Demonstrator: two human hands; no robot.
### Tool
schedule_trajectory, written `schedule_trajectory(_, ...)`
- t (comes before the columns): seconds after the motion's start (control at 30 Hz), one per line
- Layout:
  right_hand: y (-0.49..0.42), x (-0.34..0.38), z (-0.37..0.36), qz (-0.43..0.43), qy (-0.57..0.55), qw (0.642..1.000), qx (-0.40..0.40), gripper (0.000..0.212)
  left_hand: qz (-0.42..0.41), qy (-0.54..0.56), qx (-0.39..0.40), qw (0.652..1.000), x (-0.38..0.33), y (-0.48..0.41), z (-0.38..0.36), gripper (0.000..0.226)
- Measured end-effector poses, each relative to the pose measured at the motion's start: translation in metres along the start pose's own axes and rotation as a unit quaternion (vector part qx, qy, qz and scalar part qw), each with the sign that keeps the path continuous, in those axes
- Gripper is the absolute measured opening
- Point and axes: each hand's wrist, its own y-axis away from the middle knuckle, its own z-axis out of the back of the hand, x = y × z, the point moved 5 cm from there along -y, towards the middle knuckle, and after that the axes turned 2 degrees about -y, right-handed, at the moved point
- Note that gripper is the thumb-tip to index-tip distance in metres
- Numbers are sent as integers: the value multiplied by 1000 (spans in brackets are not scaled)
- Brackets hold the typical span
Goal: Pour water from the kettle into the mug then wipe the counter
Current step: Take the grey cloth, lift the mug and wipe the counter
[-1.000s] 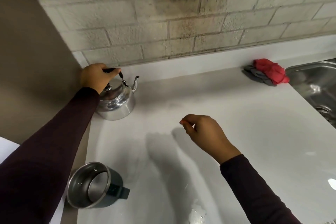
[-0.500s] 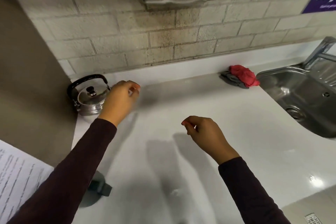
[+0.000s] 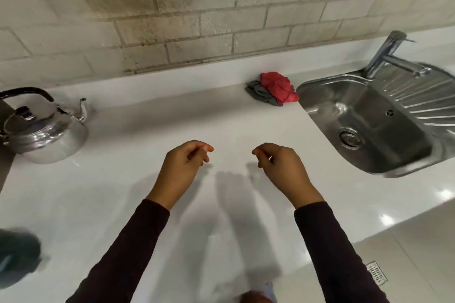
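Now that the left hand [image 3: 183,166] has come off the kettle's handle and drawn back to the middle, both hands hover empty over the white worktop [image 3: 152,125], fingers loosely curled and gripping nothing; the right hand [image 3: 280,167] has barely shifted. The worktop runs from a tan side wall to a steel sink [image 3: 364,120] with its tap [image 3: 391,54], backed by a pale brick wall. The kettle [image 3: 41,128] stands upright at the far left, lid on, spout towards the sink, well apart from either hand. The mug [image 3: 17,257] is a dark blur at the lower left edge, too smeared to tell its contents. A red cloth [image 3: 277,86] lies on a grey one just beside the sink rim. With the kettle set down, pouring looks finished, and the cloth is probably the next reach. A faint wet patch [image 3: 216,238] shows near the front edge.
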Motion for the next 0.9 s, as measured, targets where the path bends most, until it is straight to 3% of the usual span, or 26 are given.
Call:
schedule_trajectory(0.4,-143,-109,63,71,92,992,45,18,81,-21,-28,996,-21,-31,-122,24)
schedule_trajectory(0.7,-272,-92,33,149,207,965,59,31,149,-35,-95,984,-13,-31,-121,26)
schedule_trajectory(0.9,-299,-85,2,177,295,934,95,25,162,-61,-121,977,-16,-23,-110,28)
